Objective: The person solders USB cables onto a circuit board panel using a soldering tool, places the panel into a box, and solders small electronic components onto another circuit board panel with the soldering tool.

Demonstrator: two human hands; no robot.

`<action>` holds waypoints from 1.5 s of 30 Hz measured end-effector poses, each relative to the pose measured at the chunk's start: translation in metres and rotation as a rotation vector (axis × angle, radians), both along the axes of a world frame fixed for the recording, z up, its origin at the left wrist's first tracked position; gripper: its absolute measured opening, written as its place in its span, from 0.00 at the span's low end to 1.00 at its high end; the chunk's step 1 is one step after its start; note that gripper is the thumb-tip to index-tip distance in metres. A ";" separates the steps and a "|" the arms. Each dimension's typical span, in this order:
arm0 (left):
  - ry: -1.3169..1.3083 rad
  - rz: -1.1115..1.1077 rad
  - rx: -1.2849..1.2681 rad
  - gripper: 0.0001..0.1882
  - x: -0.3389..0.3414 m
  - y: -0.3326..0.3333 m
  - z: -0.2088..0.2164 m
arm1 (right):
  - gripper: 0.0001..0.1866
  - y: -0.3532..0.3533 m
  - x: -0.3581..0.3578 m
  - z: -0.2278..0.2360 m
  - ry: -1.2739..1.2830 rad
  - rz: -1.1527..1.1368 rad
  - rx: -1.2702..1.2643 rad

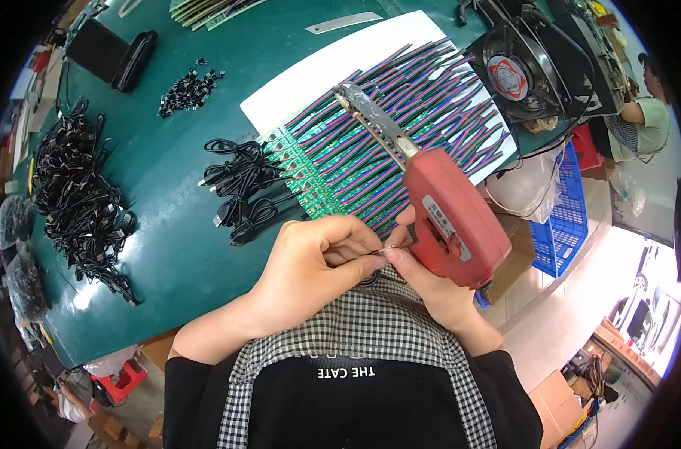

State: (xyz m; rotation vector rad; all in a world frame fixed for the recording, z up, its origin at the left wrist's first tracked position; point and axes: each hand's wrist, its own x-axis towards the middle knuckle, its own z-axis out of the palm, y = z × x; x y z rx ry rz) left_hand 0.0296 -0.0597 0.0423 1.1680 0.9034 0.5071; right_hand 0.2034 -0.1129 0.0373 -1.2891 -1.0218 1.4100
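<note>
Pinching a thin wire [379, 251] between their fingertips, the left hand [310, 258] and right hand [430, 283] meet by the green desk's [161, 224] near edge in the head view. The right also grasps a red soldering gun [460, 217]. Wired circuit boards [301, 173] lie toward the right edge, a black cable pile [75, 179] along the left.

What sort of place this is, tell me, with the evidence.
Probably an electronics assembly workshop: rows of green circuit boards with coloured wires, a red soldering gun, and heaped black cables.
</note>
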 end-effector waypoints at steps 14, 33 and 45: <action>0.522 0.323 0.625 0.06 -0.019 0.010 -0.009 | 0.19 -0.028 0.019 -0.011 0.016 -0.070 0.018; 0.713 0.229 0.694 0.06 -0.016 0.024 -0.017 | 0.32 -0.091 0.064 -0.061 -0.229 0.061 -0.031; 0.789 0.196 0.705 0.05 -0.013 0.025 -0.013 | 0.24 -0.088 0.061 -0.065 -0.424 0.046 0.136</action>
